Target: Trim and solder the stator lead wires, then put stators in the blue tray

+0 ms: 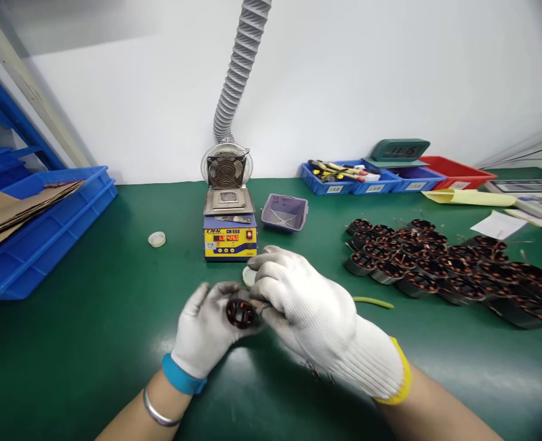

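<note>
While both gloved hands meet just below centre of the green mat (91, 343), the left hand (206, 334) cups a small copper-wound stator (240, 313), fingers curled round it and pinching it from the 9 o'clock side. Right hand (305, 306) sits at 3 o'clock of the stator, fingers pressed together on what looks like a thin tool or wire at the stator's edge; can't tell exactly what it grips. Both gloves are white knit, left w/ blue cuff, right w/ yellow cuff; a metal bangle (160, 413) rings the left wrist.

At 12 o'clock from the hands stands a yellow-and-blue solder pot (230, 236) w/ red digits lit, a small fan (226, 166) behind it and a grey ribbed hose (239, 67) rising up. Grey tray (284, 212) sits just beside the pot at its 3 o'clock. White round lid (157, 239) lies at 9 o'clock of the pot, well apart. Rows of finished stators (445, 263) lie at 2 o'clock of the hands. Green strip (372, 301) lies near the right hand. Blue crate (45, 239) w/ cardboard sits at 10 o'clock; blue bins (348, 177) w/ tools at 1 o'clock.
</note>
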{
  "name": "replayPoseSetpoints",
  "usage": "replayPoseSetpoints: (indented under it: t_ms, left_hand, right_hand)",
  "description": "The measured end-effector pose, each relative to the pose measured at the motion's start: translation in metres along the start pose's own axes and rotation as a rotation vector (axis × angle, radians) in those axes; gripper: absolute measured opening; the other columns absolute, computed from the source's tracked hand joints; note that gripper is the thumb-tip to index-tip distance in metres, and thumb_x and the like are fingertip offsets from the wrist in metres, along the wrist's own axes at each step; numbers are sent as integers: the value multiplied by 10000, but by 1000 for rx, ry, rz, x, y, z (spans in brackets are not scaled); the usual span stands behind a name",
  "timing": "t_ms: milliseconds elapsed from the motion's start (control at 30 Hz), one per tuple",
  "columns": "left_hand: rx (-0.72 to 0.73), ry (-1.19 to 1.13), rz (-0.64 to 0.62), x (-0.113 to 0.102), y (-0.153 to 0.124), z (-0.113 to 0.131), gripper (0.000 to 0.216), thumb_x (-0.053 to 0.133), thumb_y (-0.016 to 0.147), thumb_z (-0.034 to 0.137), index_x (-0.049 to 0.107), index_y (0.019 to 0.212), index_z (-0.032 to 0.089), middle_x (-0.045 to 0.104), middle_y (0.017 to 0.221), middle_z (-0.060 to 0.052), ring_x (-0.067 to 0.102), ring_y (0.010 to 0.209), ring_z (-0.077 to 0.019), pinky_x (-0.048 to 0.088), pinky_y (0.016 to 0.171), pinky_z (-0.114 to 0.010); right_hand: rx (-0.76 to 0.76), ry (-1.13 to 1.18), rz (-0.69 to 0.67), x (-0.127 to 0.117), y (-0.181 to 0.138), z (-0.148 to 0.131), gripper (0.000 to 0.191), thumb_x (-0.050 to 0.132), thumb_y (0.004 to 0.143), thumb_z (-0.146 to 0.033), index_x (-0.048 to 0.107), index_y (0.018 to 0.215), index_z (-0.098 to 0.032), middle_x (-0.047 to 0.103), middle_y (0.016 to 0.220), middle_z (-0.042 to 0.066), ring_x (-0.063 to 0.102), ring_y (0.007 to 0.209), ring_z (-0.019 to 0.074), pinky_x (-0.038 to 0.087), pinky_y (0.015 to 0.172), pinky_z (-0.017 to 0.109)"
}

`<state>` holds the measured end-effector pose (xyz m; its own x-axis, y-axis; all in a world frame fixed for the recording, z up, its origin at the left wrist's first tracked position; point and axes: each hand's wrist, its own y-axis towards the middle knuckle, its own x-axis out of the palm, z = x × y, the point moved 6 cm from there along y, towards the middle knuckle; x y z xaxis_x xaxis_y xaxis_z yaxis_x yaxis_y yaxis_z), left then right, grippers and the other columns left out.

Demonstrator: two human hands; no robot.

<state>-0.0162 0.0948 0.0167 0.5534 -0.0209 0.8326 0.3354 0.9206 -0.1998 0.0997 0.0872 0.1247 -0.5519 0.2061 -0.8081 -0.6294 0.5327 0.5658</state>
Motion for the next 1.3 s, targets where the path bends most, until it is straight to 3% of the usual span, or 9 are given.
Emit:
replayPoseSetpoints:
  t_ms: [100, 233, 300, 500, 633, 700, 933, 1133, 1300]
  left_hand:
    - [105, -68, 92, -9, 6, 11, 420, 460, 853, 430, 463, 518, 177, 642, 745, -59, 631, 846, -212, 491, 797, -359]
    - [-350, 87, -79, -5, 7, -31, 476, 384, 865, 553, 604, 796, 137, 635, 680, -67, 642, 611, -225, 514, 564, -363]
    - [-443, 171, -195, -1, 1, -46, 521, 405, 846, 598, 605, 910, 121, 633, 648, -69, 632, 524, -222, 491, 455, -320]
    - [41, 259, 23, -3, -1, -15, 438, 658, 735, 526, 592, 942, 147, 635, 707, -30, 607, 508, -142, 504, 469, -255]
    - [-5, 277, 134, -7, 2, -13, 493, 605, 745, 582, 582, 915, 120, 628, 614, -44, 597, 453, -156, 497, 447, -264]
    - [-80, 302, 147, -10, 4, -18, 537, 542, 762, 625, 584, 881, 103, 614, 557, -50, 594, 419, -173, 499, 431, -282]
    - [-233, 445, 194, -19, 0, -36, 630, 470, 737, 709, 598, 847, 102, 589, 456, -55, 537, 333, -179, 434, 348, -273]
    - [-143, 614, 306, -27, -2, -31, 559, 478, 747, 700, 565, 661, 154, 491, 392, 8, 362, 289, -67, 156, 322, -198]
    - [-136, 542, 314, -19, -1, -29, 525, 508, 725, 696, 501, 646, 176, 423, 395, 52, 273, 300, -44, 94, 347, -208]
  right_hand:
    - [-11, 47, 7, -1, 2, -4, 107, 494, 787, -135, 599, 805, -149, 614, 983, 123, 525, 1058, 256, 464, 893, 423]
    - [16, 69, 9, 0, -1, -4, 108, 491, 803, -145, 596, 808, -166, 616, 1016, 109, 536, 1050, 251, 496, 830, 388]
    - [62, 67, -2, 1, -4, 1, 101, 499, 806, -142, 596, 810, -174, 616, 1037, 100, 537, 1060, 248, 500, 808, 369]
    - [512, 502, -44, 11, -4, 37, 83, 524, 809, -225, 573, 754, -188, 647, 928, 60, 583, 978, 219, 480, 784, 336]
    - [808, 849, 145, 14, -9, 70, 227, 557, 778, -398, 569, 771, -171, 642, 756, 58, 586, 686, 179, 462, 614, 301]
    - [806, 897, 104, 19, -9, 78, 260, 596, 744, -422, 577, 751, -163, 643, 763, 59, 574, 678, 167, 454, 618, 291]
    - [564, 839, -416, 36, -2, 46, 262, 644, 703, -344, 665, 895, -167, 665, 1012, 64, 612, 830, 197, 478, 693, 291]
    - [484, 435, -414, 16, 6, 26, 96, 657, 741, -303, 718, 794, -251, 673, 963, -3, 617, 900, 219, 450, 793, 325]
    - [494, 291, -384, 0, -1, 37, 199, 672, 731, -389, 705, 895, -280, 653, 1069, 6, 612, 932, 239, 448, 802, 350]
